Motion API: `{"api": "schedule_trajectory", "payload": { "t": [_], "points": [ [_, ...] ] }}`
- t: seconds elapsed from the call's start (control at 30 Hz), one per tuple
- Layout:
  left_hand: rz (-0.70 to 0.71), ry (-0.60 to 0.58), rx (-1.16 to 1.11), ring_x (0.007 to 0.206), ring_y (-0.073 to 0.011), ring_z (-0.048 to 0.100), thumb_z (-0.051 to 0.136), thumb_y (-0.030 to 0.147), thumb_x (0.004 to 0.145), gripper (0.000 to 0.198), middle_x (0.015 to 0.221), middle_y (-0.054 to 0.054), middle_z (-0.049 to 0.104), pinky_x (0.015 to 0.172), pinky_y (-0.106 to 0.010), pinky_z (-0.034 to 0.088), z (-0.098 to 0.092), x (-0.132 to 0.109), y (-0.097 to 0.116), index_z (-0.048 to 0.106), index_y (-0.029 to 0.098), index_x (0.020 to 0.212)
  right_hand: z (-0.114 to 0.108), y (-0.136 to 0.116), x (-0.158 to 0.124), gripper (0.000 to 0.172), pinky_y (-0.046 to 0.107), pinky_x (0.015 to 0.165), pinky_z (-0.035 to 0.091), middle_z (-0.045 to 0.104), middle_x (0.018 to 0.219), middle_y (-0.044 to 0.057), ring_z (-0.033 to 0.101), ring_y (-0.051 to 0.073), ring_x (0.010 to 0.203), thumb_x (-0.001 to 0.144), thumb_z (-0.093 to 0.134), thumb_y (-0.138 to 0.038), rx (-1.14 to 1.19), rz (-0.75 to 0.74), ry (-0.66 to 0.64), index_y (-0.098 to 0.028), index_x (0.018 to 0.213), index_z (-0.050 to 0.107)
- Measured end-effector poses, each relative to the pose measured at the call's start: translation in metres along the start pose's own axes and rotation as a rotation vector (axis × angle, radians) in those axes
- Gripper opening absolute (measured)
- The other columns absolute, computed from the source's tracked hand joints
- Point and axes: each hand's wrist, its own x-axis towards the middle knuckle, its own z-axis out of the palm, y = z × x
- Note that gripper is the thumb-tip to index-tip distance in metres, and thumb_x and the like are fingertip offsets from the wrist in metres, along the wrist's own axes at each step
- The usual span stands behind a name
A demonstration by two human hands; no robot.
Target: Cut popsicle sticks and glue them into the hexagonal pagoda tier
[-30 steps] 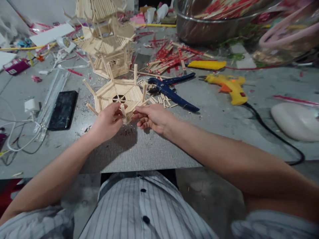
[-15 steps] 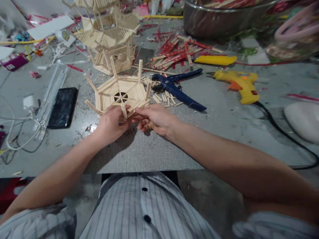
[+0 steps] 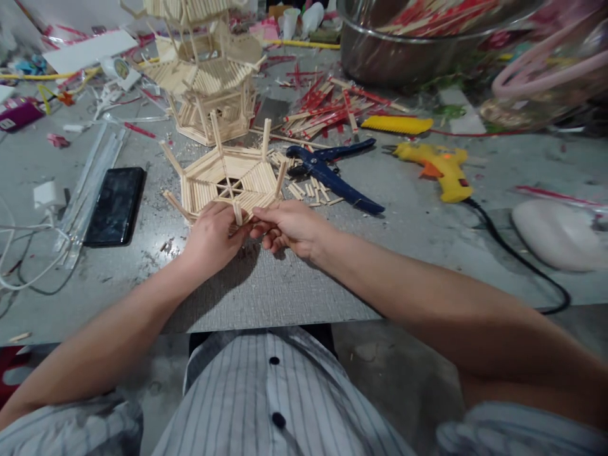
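Note:
A flat hexagonal roof of pale wooden sticks [image 3: 228, 177], with posts sticking up at its corners, rests on the grey table [image 3: 294, 278] in front of me. My left hand [image 3: 211, 237] is closed on its near edge, fingers around a short upright stick [image 3: 236, 212]. My right hand [image 3: 285, 227] meets it from the right, thumb and forefinger pinched on the same near edge. A taller stick tower [image 3: 209, 76] stands behind the roof.
Blue cutters [image 3: 332, 174] and short cut sticks lie right of the roof. A yellow glue gun [image 3: 439, 168] with a black cord lies further right. A black phone [image 3: 114, 206] and white cables are left. A metal bowl [image 3: 403, 44] and red-wrapped sticks sit at the back.
Both hands have stayed on the roof's near edge with hardly any shift. The view itself has wobbled slightly.

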Motion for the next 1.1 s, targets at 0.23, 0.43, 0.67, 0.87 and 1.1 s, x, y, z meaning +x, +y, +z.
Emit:
{"api": "schedule_trajectory", "payload": {
  "t": [0.23,0.43,0.67,0.87,1.1],
  "points": [
    [-0.018,0.021,0.000,0.076,-0.0192,0.055,0.052,0.022,0.084,0.011,0.075,-0.006,0.061,0.072,-0.036,0.046,0.0035,-0.0007,-0.0012,0.057,0.019,0.074,-0.0014,0.0007,0.0021,0.025,0.016,0.028,0.034,0.058,0.048,-0.002,0.047,0.006,0.030,0.092,0.042,-0.021,-0.011,0.018,-0.006,-0.012,0.073,0.055],
    [0.002,0.057,-0.009,0.074,-0.0205,0.055,0.050,0.022,0.084,0.012,0.073,-0.005,0.060,0.070,-0.037,0.046,0.0044,-0.0008,-0.0016,0.053,0.021,0.072,-0.0023,0.0014,0.0036,0.026,0.015,0.027,0.033,0.057,0.048,-0.002,0.046,0.005,0.029,0.093,0.042,-0.020,-0.035,-0.009,-0.013,-0.012,0.072,0.055],
    [0.008,0.034,-0.012,0.076,-0.0219,0.055,0.052,0.015,0.077,0.007,0.076,-0.006,0.061,0.072,-0.038,0.047,0.0051,-0.0018,-0.0031,0.056,0.021,0.075,-0.0024,0.0015,0.0033,0.026,0.015,0.027,0.033,0.057,0.048,-0.002,0.045,0.005,0.029,0.093,0.041,-0.020,-0.054,-0.009,-0.023,-0.012,0.073,0.055],
    [-0.004,-0.002,-0.012,0.080,-0.0225,0.056,0.053,0.010,0.072,0.011,0.079,-0.007,0.062,0.075,-0.038,0.046,0.0020,-0.0026,-0.0013,0.057,0.019,0.077,-0.0026,0.0005,0.0020,0.024,0.016,0.027,0.033,0.057,0.048,-0.002,0.045,0.005,0.029,0.093,0.042,-0.020,-0.050,0.005,-0.023,-0.012,0.074,0.055],
    [-0.001,0.002,-0.005,0.080,-0.0222,0.055,0.053,0.014,0.074,0.008,0.079,-0.007,0.062,0.075,-0.037,0.046,0.0015,-0.0026,-0.0011,0.058,0.019,0.076,-0.0021,0.0004,0.0012,0.025,0.016,0.027,0.032,0.056,0.047,-0.002,0.044,0.005,0.029,0.093,0.042,-0.019,-0.032,0.002,-0.014,-0.012,0.073,0.055]
  ]
}}
